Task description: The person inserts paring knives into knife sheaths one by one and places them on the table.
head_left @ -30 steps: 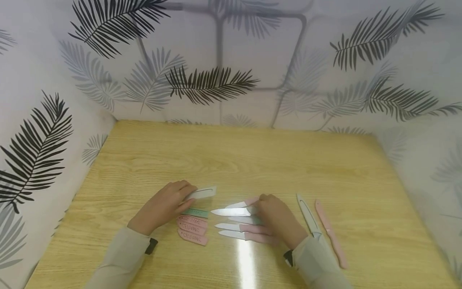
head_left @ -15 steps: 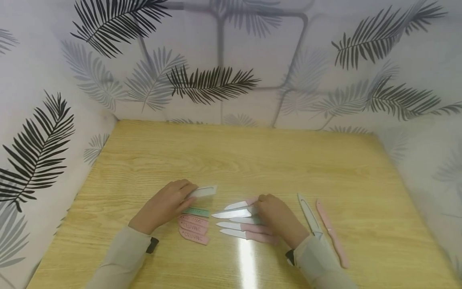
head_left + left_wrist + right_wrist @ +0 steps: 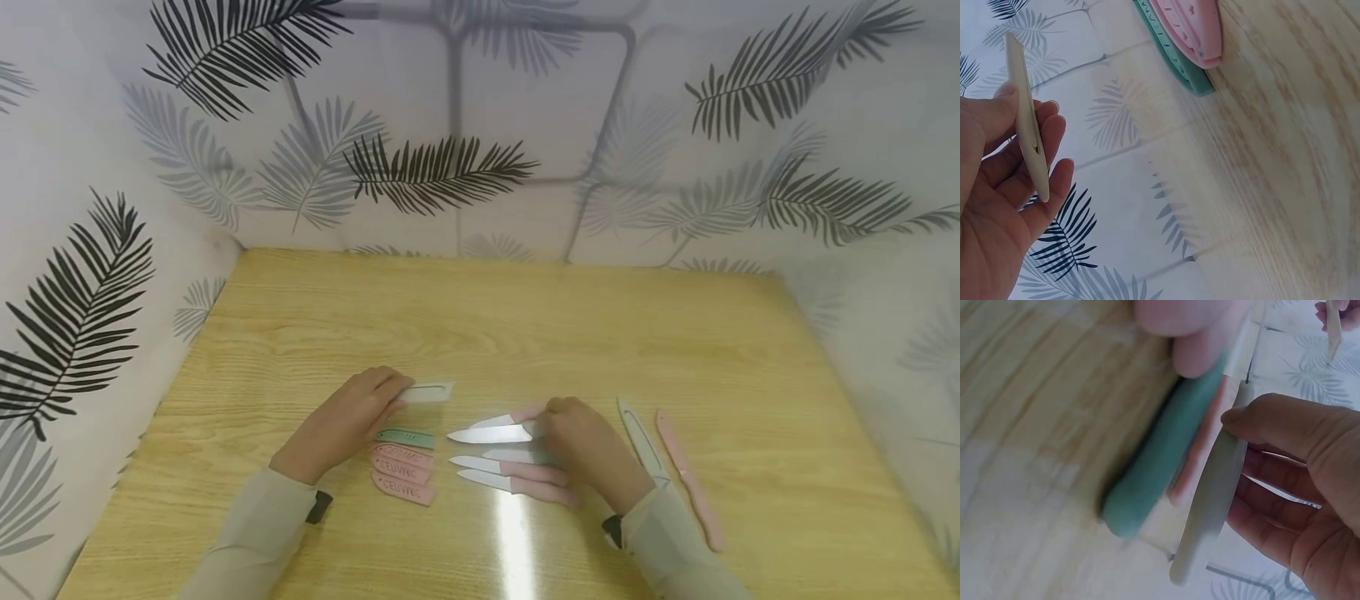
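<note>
In the head view my left hand (image 3: 341, 427) holds a cream blade sheath (image 3: 429, 392). Thumb and fingers pinch that sheath (image 3: 1025, 119) in the left wrist view. Across from it, my right hand (image 3: 588, 450) grips a knife (image 3: 491, 434) whose blade points left toward the sheath side. The right wrist view shows its cream handle (image 3: 1210, 487) between thumb and fingers. Beside it lies a green-handled knife (image 3: 1160, 456). Two pink-handled knives (image 3: 536, 472) lie nearer me, and another pink-handled knife (image 3: 528, 412) lies behind the held blade, partly hidden.
A green sheath (image 3: 405, 437) and several pink sheaths (image 3: 401, 487) lie in a column below my left hand. To the right are a large pale knife (image 3: 641, 442), partly under my sleeve, and a long pink-handled knife (image 3: 690, 483). Leaf-patterned cloth (image 3: 525, 108) borders the wooden table (image 3: 480, 325).
The held knife has shifted slightly up and to the right with my right hand. My left hand has moved the cream sheath slightly up and right. The lying knives and sheaths stay put.
</note>
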`<act>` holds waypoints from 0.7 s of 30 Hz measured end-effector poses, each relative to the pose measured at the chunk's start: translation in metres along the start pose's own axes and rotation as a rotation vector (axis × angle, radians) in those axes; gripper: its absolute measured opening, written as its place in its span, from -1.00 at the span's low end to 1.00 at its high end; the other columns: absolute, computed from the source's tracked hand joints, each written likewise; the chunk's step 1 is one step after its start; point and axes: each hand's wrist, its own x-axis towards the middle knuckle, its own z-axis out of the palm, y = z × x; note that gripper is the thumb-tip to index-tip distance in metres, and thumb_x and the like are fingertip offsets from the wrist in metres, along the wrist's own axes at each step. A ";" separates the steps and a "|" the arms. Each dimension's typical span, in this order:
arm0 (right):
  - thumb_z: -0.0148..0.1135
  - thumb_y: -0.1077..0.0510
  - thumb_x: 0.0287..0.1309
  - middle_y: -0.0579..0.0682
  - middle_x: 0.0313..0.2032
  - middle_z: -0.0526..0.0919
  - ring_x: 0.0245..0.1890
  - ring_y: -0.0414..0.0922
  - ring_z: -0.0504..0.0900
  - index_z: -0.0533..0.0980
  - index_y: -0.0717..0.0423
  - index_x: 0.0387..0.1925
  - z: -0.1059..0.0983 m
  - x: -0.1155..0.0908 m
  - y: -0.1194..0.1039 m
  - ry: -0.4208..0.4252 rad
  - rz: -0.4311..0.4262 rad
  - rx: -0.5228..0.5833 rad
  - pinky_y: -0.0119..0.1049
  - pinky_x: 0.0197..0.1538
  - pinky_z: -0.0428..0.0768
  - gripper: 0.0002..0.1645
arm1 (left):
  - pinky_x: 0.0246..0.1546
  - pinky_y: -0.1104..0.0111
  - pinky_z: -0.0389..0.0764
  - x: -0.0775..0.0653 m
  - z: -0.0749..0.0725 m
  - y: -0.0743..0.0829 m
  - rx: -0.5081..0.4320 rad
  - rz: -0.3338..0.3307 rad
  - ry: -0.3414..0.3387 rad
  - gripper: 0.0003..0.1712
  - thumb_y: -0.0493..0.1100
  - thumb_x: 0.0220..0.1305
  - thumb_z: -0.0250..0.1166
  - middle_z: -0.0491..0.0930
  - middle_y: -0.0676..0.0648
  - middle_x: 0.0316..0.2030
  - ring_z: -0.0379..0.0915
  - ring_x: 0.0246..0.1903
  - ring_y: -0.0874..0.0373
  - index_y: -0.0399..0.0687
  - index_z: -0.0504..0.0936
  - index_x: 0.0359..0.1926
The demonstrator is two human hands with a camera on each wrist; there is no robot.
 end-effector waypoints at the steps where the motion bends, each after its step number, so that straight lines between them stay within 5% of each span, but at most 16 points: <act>1: 0.46 0.31 -0.12 -0.11 -0.45 0.58 -0.44 -0.20 0.50 0.64 0.01 -0.51 -0.001 -0.001 0.000 0.016 0.011 0.018 -0.40 -0.33 0.58 -0.83 | 0.01 0.23 0.58 0.000 0.000 0.000 0.000 0.000 0.001 -0.67 -0.26 0.31 0.23 0.56 -0.14 -0.06 0.51 -0.05 0.02 -0.29 0.53 0.06; 12: 0.45 0.44 -0.21 0.00 -0.42 0.64 -0.45 -0.15 0.59 0.46 0.10 -0.57 -0.016 -0.016 0.006 0.270 -0.061 0.113 -0.43 -0.36 0.63 -0.69 | 0.00 0.24 0.59 0.000 0.000 -0.001 -0.009 0.005 0.025 -0.65 -0.29 0.29 0.24 0.55 -0.16 -0.05 0.51 -0.05 0.01 -0.32 0.52 0.08; 21: 0.41 0.40 -0.10 0.08 -0.33 0.67 -0.40 -0.09 0.65 0.57 0.21 -0.38 -0.020 -0.019 0.002 0.316 -0.038 0.113 -0.40 -0.35 0.65 -0.80 | -0.04 0.24 0.58 0.000 -0.003 0.001 -0.017 0.027 0.065 -0.62 -0.30 0.27 0.26 0.54 -0.13 -0.06 0.50 -0.09 0.04 -0.29 0.50 0.10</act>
